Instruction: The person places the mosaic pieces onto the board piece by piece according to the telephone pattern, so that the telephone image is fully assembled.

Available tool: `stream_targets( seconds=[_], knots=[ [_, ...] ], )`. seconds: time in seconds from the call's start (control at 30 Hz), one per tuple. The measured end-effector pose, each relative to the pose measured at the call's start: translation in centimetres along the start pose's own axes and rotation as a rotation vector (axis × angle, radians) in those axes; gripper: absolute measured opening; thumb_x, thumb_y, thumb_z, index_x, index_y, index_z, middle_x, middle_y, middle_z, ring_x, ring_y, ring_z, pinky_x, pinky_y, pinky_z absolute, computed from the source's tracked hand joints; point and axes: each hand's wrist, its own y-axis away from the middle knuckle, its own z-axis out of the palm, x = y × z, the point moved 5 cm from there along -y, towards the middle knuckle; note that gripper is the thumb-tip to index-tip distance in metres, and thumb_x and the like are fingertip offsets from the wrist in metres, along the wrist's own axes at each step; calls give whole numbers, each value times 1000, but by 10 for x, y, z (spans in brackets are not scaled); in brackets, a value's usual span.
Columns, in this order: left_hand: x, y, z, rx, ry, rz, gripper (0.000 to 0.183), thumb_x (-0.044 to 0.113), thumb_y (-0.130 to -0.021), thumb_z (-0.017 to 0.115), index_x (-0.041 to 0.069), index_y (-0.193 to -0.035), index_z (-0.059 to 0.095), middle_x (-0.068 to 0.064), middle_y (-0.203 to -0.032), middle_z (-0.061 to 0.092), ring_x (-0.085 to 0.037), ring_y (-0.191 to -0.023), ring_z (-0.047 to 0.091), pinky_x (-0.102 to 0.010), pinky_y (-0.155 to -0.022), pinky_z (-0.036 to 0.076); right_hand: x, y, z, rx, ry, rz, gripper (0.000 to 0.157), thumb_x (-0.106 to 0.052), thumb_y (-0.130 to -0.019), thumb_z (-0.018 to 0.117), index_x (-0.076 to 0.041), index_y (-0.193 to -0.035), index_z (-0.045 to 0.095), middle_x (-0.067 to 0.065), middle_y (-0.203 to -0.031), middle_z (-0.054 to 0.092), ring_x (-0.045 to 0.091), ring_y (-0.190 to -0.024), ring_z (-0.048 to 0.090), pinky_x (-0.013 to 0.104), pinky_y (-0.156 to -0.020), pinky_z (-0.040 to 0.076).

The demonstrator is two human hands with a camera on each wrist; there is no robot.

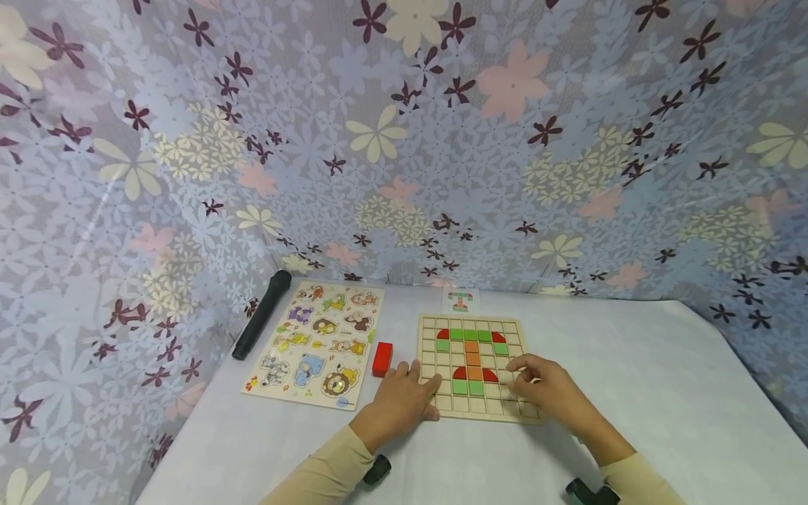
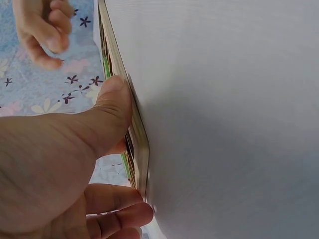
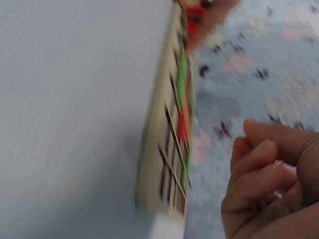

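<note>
A square wooden grid board lies on the white table. Green, orange and red flat tiles fill some of its cells in a mushroom-like pattern. My left hand rests at the board's lower left corner; in the left wrist view its thumb lies against the front edge and other fingertips touch the corner. My right hand hovers by the board's right side, fingers loosely curled, with nothing visible between them. In the right wrist view those fingers are bent beside the board's edge.
Just left of the board stands a red block. Further left lie an animal puzzle board and a black cylindrical stick. A small pattern card sits behind the grid board, near the flowered curtain.
</note>
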Motion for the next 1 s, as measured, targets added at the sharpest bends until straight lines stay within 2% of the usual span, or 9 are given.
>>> stream_targets(
  seconds=[0.17, 0.23, 0.37, 0.5, 0.57, 0.77, 1.0],
  knots=[
    [0, 0, 0, -8, 4, -3, 68, 56, -88, 67, 29, -149, 54, -17, -148, 54, -32, -125, 53, -45, -103, 47, 18, 23, -38, 4, -166, 31, 43, -15, -97, 69, 6, -132, 54, 8, -90, 57, 10, -56, 43, 31, -48, 41],
    [-1, -1, 1, -19, 17, -7, 69, 56, -88, 68, 29, -149, 53, -17, -149, 53, -32, -127, 52, -46, -105, 46, 30, 31, -50, 24, -178, 64, 46, -16, -97, 69, 7, -134, 53, 8, -94, 58, 11, -57, 43, 33, -49, 42],
    [-1, -1, 2, -34, 28, -11, 70, 56, -87, 67, 30, -150, 53, -17, -150, 52, -32, -129, 52, -46, -106, 45, 54, 45, -64, 28, -144, 189, 53, -22, -96, 72, 3, -139, 51, 8, -104, 60, 13, -67, 49, 33, -54, 43],
    [0, -1, 1, -33, 16, -13, 70, 57, -87, 67, 30, -149, 53, -17, -150, 52, -32, -127, 52, -45, -105, 45, 69, 55, -69, -39, -99, 282, 62, -26, -94, 74, 1, -144, 49, 12, -117, 57, 19, -82, 53, 34, -58, 42],
    [0, -1, 1, -31, 13, -13, 70, 57, -87, 67, 30, -149, 53, -17, -150, 52, -32, -127, 52, -44, -105, 45, 74, 57, -69, -82, -78, 300, 65, -27, -93, 76, 0, -145, 48, 14, -123, 57, 22, -88, 54, 36, -62, 44],
    [-1, -1, 2, -42, 36, -18, 69, 55, -87, 68, 30, -149, 53, -18, -151, 52, -32, -128, 51, -45, -107, 44, 85, 56, -65, -196, -43, 296, 69, -27, -90, 79, 2, -145, 49, 17, -128, 58, 26, -93, 55, 40, -72, 50],
    [0, -1, 2, -32, 33, -13, 69, 54, -87, 69, 29, -149, 53, -18, -150, 52, -33, -128, 52, -46, -107, 45, 89, 56, -62, -234, -44, 261, 66, -19, -85, 83, 6, -139, 54, 14, -121, 61, 25, -93, 54, 36, -73, 53]
  ],
)
